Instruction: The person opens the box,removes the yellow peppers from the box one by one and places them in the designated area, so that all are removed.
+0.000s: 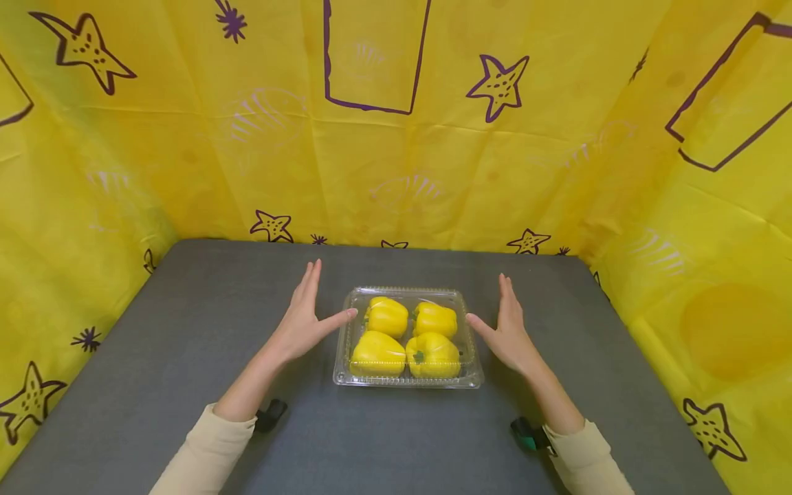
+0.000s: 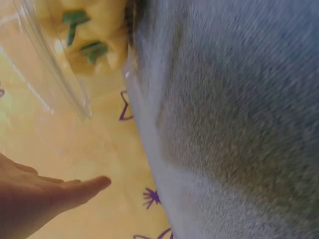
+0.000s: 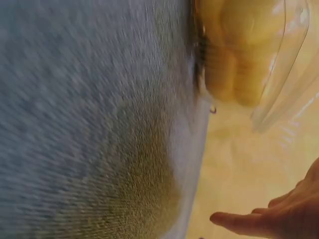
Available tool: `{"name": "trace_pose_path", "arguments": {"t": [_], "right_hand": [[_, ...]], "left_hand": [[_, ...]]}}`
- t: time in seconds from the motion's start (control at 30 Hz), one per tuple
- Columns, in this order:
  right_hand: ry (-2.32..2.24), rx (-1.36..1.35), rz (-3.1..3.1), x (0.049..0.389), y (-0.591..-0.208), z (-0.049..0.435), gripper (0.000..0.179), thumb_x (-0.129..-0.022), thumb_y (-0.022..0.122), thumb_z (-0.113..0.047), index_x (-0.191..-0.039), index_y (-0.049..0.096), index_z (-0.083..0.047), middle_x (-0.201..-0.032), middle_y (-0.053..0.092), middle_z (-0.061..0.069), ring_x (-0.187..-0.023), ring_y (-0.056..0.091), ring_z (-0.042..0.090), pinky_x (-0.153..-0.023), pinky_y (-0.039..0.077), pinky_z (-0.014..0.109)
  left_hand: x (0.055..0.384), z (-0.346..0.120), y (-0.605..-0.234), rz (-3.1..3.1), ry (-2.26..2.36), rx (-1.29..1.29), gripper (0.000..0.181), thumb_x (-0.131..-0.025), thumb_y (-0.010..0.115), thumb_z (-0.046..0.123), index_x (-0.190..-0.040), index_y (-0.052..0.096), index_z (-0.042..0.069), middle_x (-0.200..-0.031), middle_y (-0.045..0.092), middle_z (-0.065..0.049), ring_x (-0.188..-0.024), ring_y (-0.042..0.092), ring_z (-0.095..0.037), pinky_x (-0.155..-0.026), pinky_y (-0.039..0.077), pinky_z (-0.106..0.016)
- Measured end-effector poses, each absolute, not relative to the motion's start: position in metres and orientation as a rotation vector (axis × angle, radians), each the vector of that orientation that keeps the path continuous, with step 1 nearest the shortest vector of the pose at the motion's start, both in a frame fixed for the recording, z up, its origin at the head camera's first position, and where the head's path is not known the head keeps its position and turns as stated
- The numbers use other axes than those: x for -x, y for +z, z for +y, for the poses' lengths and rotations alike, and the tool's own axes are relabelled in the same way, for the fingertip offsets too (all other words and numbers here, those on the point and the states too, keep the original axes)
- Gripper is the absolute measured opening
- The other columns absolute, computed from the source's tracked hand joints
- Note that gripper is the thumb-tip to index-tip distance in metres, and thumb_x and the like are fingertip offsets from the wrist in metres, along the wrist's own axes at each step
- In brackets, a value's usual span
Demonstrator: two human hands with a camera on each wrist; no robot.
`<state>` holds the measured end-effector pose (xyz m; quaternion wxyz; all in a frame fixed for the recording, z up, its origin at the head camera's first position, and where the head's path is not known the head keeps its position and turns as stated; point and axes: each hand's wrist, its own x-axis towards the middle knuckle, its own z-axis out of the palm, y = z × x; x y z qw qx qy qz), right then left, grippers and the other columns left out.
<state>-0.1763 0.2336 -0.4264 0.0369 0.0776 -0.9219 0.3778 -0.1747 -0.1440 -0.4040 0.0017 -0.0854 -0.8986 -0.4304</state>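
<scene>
Left hand (image 1: 304,320) and right hand (image 1: 509,335), fingers straight, holding nothing, flank a clear plastic lidded box (image 1: 408,383) of four blocky yellow peppers (image 1: 377,353) on the grey surface (image 1: 396,440). Probably lightish, flexy, slick; I'd cup both lower sides.

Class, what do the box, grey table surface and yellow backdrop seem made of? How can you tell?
Box: glossy clear plastic, likely; peppers show through and edges catch light.
Grey table surface: probably matte cloth; close views show fibrous texture.
Yellow backdrop: faintly shiny fabric or plastic sheet, unclear which; it creases.
</scene>
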Motion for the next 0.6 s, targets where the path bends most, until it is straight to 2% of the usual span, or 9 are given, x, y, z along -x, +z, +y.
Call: {"name": "trace_pose_path", "arguments": {"t": [0.37,0.6], "right_hand": [[1.315,-0.382,-2.871,0.153,-0.425,0.220,0.105,-0.089,0.069,-0.038,-0.156,-0.011,-0.025,-0.163,-0.006,0.009,-0.146,0.003,0.042,-0.105,0.014,0.074],[1.344,-0.459,-2.854,0.142,-0.425,0.215,0.112,-0.083,0.075,-0.041,-0.157,-0.007,-0.025,-0.163,-0.002,0.011,-0.145,0.007,0.042,-0.105,0.017,0.073]], "left_hand": [[0.155,-0.132,-0.408,-2.897,-1.504,0.403,0.120,-0.078,0.074,0.058,-0.156,-0.011,0.026,-0.163,-0.012,-0.003,-0.148,0.001,-0.034,-0.109,0.014,-0.069],[0.147,-0.127,-0.411,-2.914,-1.526,0.455,0.125,-0.075,0.077,0.056,-0.156,-0.010,0.023,-0.163,-0.011,-0.005,-0.147,0.003,-0.035,-0.110,0.016,-0.067]]}}
